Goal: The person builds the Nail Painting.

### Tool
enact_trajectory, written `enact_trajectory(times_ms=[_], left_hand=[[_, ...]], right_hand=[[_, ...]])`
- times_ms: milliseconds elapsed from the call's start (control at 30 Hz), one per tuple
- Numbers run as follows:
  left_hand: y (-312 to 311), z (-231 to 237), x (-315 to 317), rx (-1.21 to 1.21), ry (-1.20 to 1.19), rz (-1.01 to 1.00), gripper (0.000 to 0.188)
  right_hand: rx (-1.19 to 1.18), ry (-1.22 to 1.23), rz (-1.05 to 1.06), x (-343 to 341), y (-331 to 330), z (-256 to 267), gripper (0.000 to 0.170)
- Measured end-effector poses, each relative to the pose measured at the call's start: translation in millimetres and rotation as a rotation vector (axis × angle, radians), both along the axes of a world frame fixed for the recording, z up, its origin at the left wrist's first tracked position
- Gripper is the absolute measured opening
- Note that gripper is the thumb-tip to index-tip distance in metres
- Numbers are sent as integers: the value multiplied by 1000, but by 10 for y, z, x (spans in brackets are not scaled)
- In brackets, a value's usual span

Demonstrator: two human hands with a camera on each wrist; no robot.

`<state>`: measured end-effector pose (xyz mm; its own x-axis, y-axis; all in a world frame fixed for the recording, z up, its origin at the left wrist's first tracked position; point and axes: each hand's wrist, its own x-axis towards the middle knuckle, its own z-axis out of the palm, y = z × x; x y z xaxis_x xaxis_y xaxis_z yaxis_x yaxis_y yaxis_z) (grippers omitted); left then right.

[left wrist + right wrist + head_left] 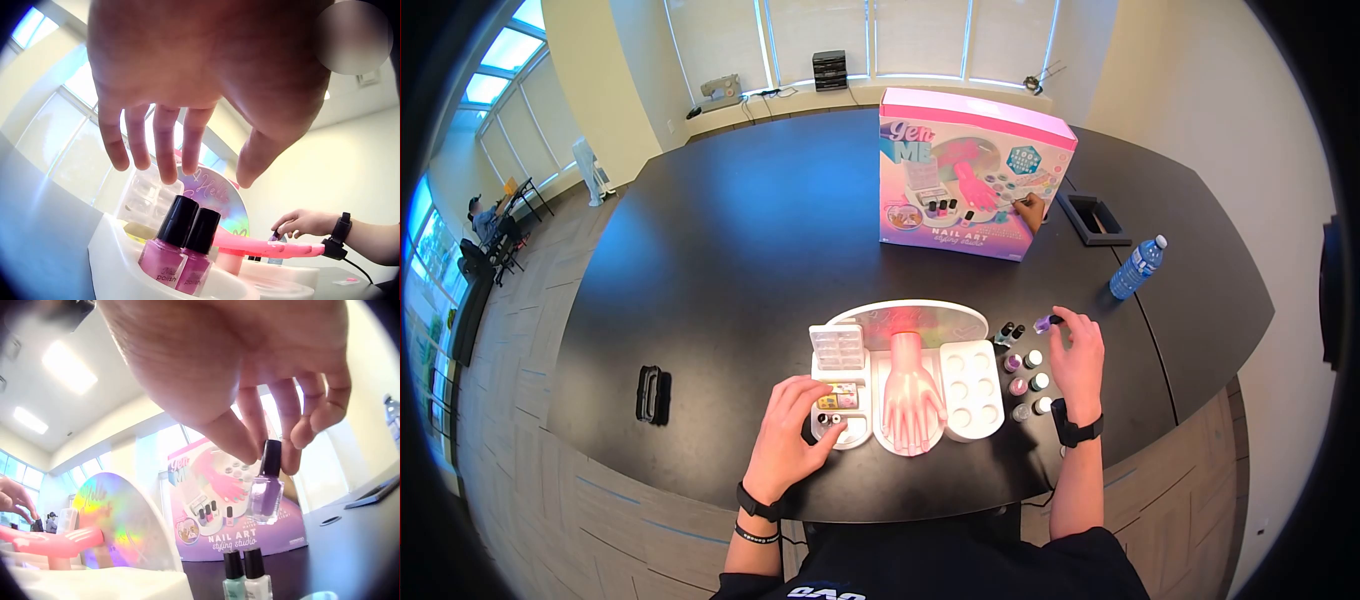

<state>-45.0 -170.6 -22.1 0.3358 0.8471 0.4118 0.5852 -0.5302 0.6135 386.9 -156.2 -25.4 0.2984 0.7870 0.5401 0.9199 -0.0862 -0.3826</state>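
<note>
Right hand (1078, 355): grip clamped, fingertips on the black cap of the purple polish bottle (265, 501), held above the counter (730, 250) near a teal bottle (234, 578) and a pale bottle (257, 578). Left hand (788, 432): grip apart, above two pink bottles (178, 250). The model hand (912, 395) lay between both hands. The left wrist view showed pink polish; the head view chiefly showed caps.

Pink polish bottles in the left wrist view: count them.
2: the left bottle and the right bottle, close together in the white tray, beneath the left hand. Any behind them would be hidden.
</note>
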Motion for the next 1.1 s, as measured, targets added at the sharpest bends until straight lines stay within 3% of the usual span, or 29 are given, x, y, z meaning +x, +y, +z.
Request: enact_trajectory(times_ms=[300, 600, 800, 1100], left_hand=[[-18, 58, 158, 144, -14, 38, 43], [-36, 161, 400, 184, -14, -70, 44], [-20, 198, 541, 198, -5, -151, 42], [-25, 192, 580, 155, -37, -163, 42]], right_hand=[[96, 213, 226, -595, -275, 488, 16], [49, 260, 435, -1057, -392, 521, 18], [43, 180, 686, -1279, -408, 498, 18], [1, 180, 836, -1506, -444, 373, 26]])
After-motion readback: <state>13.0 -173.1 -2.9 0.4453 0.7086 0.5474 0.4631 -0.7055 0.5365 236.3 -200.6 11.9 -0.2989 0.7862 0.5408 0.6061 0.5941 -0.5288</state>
